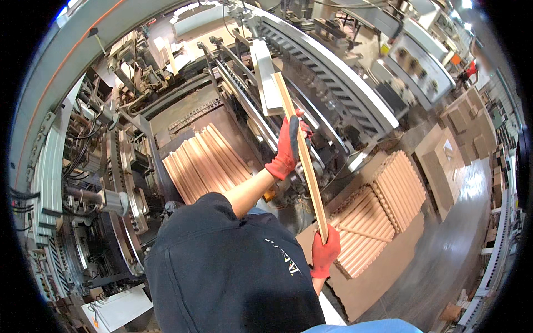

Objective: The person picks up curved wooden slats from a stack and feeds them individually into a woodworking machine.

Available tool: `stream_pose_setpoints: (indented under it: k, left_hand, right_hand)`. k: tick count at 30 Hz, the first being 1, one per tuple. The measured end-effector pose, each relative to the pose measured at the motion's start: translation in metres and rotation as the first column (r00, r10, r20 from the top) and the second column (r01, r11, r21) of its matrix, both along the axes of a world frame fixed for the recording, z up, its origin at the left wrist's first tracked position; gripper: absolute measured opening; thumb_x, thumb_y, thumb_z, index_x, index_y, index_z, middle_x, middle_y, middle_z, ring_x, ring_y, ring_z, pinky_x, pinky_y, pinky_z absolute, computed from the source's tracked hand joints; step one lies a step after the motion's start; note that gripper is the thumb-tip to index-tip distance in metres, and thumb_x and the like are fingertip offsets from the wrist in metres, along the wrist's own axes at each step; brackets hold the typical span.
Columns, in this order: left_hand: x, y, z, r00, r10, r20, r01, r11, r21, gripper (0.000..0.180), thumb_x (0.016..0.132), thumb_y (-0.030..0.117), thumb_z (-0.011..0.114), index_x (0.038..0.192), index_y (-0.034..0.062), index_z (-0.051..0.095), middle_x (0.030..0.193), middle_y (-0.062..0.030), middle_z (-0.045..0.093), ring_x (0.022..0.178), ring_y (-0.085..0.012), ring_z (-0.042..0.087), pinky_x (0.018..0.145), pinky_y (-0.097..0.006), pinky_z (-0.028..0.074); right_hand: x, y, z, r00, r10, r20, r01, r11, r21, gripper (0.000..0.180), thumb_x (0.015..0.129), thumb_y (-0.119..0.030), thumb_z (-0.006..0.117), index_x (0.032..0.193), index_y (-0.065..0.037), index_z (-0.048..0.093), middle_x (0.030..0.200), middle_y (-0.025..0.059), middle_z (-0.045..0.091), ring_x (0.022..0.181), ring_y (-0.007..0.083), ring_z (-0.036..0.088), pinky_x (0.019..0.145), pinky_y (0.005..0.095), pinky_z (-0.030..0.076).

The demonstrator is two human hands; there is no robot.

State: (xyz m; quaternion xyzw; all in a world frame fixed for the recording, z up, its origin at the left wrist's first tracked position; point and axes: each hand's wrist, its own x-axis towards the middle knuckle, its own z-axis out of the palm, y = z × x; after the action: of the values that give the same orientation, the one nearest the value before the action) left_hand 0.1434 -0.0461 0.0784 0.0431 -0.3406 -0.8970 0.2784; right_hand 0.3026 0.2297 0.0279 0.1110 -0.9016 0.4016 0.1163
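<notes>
Holding a long tan strip [312,188] out in front is the step in hand. The left hand [286,149], in a red glove, is curled around it near its middle. The right hand [326,252], gloved the same, is pinching its low end. The strip leans from 11 o'clock to 5 o'clock. I think the next move calls for both hands to go together, so it does not swing and bump the machine [327,61].

Its far end is by a white bar [262,61] at 12 o'clock; I cannot tell if they touch. A pile of tan strips [205,161] lies at 9 o'clock on a brown bed [222,116]. More stacks [363,230] sit at 4 o'clock on a brown sheet [383,277], over a shiny gray floor [444,250]. Brown cardboard [436,161] stands at 3 o'clock.
</notes>
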Motion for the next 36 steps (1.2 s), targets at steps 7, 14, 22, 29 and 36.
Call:
stream_pose_setpoints:
  k: [7,14,22,29,36]
  left_hand:
    - [-0.031,-0.118,0.026,0.999,-0.025,-0.047,0.025,1.000,-0.018,0.049,0.103,0.042,0.046,0.136,0.0052,0.046,0.076,0.0000,0.054,0.062,-0.0112,0.055,0.051,-0.025,0.048]
    - [-0.064,-0.249,0.041,0.997,0.071,0.017,-0.070,0.993,-0.091,0.046,0.103,0.043,0.044,0.123,0.0031,0.056,0.073,-0.0037,0.056,0.056,-0.0135,0.055,0.053,-0.027,0.050]
    - [-0.063,-0.258,0.011,0.988,0.096,0.118,-0.078,0.986,-0.148,0.055,0.100,0.039,0.054,0.139,0.0033,0.039,0.090,-0.0088,0.060,0.079,-0.0191,0.063,0.069,-0.032,0.057]
    - [-0.085,-0.271,0.001,0.968,0.077,0.238,0.001,0.950,-0.311,0.053,0.097,0.021,0.058,0.141,0.0063,0.033,0.101,-0.0084,0.063,0.088,-0.0148,0.063,0.081,-0.029,0.051]
    - [-0.125,-0.274,-0.027,0.887,0.223,0.404,0.002,0.874,-0.486,0.060,0.102,0.046,0.041,0.144,0.0031,0.042,0.124,-0.0100,0.058,0.106,-0.0214,0.056,0.097,-0.037,0.043]
  right_hand:
    - [-0.029,-0.073,0.016,0.996,-0.016,-0.083,0.033,0.978,0.207,0.031,0.074,-0.006,0.067,0.105,-0.002,0.065,0.094,0.0150,0.064,0.088,0.0368,0.062,0.079,0.0435,0.050]
    - [-0.040,-0.110,0.010,0.980,-0.013,-0.201,0.074,0.951,0.300,0.031,0.074,-0.004,0.066,0.104,-0.002,0.065,0.095,0.0168,0.066,0.086,0.0373,0.062,0.077,0.0441,0.050]
    - [-0.059,-0.129,0.005,0.989,-0.029,-0.144,0.062,0.971,0.230,0.031,0.071,-0.007,0.070,0.102,-0.002,0.065,0.098,0.0173,0.064,0.088,0.0370,0.062,0.076,0.0449,0.050]
    - [-0.114,-0.128,0.030,0.979,0.171,-0.107,-0.124,0.928,0.351,0.038,0.069,-0.016,0.078,0.104,-0.006,0.068,0.088,0.0120,0.061,0.082,0.0329,0.060,0.070,0.0438,0.048]
    - [-0.165,-0.166,0.029,0.942,0.166,-0.290,-0.081,0.956,0.283,0.038,0.074,-0.020,0.076,0.108,-0.007,0.066,0.084,0.0084,0.056,0.079,0.0299,0.057,0.067,0.0427,0.046]
